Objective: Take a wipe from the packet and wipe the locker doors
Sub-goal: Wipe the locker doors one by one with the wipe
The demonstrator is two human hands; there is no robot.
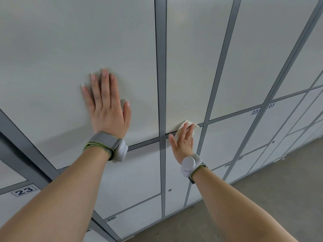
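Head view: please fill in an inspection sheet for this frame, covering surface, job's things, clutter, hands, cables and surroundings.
Surface: pale locker doors set in a grey frame; those in view are shut.
Job's things: wipe pressed at the bottom edge of the middle door; packet not in view.
Clutter: nothing seen.
Hands: left hand lies flat on the left door, fingers straight; right hand presses the wipe with straight fingers; a wristband on each wrist.
Cables: nothing seen.
Surroundings: number labels on the lower doors; grey floor at the right.
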